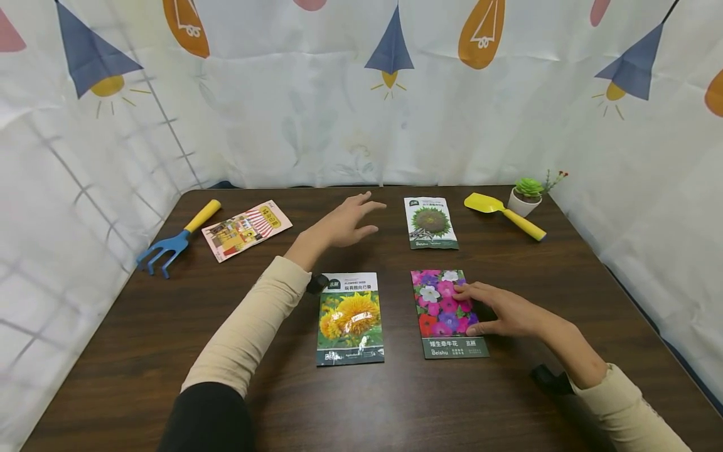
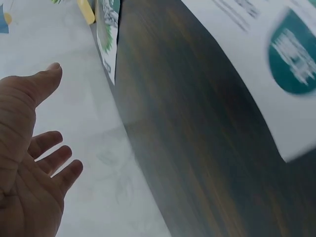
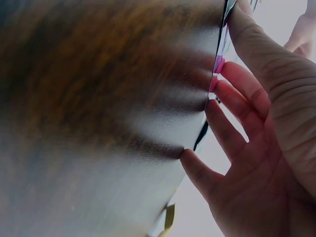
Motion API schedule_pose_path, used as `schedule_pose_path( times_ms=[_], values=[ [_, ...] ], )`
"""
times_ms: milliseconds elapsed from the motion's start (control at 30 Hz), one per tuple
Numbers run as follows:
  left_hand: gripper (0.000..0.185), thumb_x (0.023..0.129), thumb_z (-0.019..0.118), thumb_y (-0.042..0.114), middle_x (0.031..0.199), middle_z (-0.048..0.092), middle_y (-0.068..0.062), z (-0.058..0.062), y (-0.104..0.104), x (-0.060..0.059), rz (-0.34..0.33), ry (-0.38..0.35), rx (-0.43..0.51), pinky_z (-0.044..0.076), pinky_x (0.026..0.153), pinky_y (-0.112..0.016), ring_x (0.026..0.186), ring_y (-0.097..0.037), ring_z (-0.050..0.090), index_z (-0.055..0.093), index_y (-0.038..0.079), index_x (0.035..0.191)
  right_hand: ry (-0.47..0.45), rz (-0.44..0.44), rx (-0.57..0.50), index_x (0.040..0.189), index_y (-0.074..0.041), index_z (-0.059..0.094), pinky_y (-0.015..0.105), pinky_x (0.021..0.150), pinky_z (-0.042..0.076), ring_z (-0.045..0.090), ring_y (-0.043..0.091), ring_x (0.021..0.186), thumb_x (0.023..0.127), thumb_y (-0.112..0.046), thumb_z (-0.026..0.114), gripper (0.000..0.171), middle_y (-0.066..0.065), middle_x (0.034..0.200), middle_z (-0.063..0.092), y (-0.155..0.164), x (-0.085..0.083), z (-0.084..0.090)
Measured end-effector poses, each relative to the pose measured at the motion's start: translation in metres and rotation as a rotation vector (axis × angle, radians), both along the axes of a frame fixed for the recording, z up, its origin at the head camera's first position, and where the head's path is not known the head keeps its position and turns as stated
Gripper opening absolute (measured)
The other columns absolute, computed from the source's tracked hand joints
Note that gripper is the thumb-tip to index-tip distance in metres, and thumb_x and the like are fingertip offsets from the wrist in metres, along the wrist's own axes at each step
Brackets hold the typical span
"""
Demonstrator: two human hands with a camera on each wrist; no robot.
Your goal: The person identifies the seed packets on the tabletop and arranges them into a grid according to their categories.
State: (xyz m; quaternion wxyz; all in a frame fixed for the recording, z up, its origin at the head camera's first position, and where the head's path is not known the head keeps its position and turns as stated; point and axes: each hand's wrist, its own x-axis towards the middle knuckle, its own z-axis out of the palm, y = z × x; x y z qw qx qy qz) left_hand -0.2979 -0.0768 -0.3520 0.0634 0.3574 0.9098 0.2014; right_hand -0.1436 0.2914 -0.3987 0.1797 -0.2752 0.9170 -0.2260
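My left hand (image 1: 346,224) hovers over the far middle of the dark table, fingers spread and holding nothing. To its right lies a white seed packet (image 1: 430,225) with a green-rimmed sunflower head. Below the left wrist is a seed packet with yellow flowers (image 1: 351,320), partly seen from close up in the left wrist view. My right hand (image 1: 511,312) rests on the right edge of a seed packet with pink and purple flowers (image 1: 443,307), its fingers fairly straight. In the right wrist view the fingertips (image 3: 217,106) touch down along that packet's edge and the tabletop.
At the far left lie a blue hand fork (image 1: 175,246) with a yellow handle and a tilted pinkish packet (image 1: 247,230). A yellow trowel (image 1: 505,215) and a small potted plant (image 1: 525,198) occupy the far right corner. A patterned white curtain (image 1: 339,113) hangs behind the table (image 1: 395,408).
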Motion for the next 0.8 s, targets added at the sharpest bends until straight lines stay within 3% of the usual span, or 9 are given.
schedule_pose_path(
  times_ms=[800],
  values=[
    [0.063,0.102,0.064,0.037,0.168,0.018,-0.021,-0.013,-0.078,0.011,0.169,-0.021,0.056,0.022,0.12,-0.064,0.155,-0.043,0.014,0.041,0.017,0.157,0.001,0.014,-0.014,0.147,-0.018,0.053,0.066,0.109,0.039,0.047,0.041,0.138,0.089,-0.046,0.077,0.068,0.014,0.152,0.048,0.001,0.001,-0.001]
  ],
)
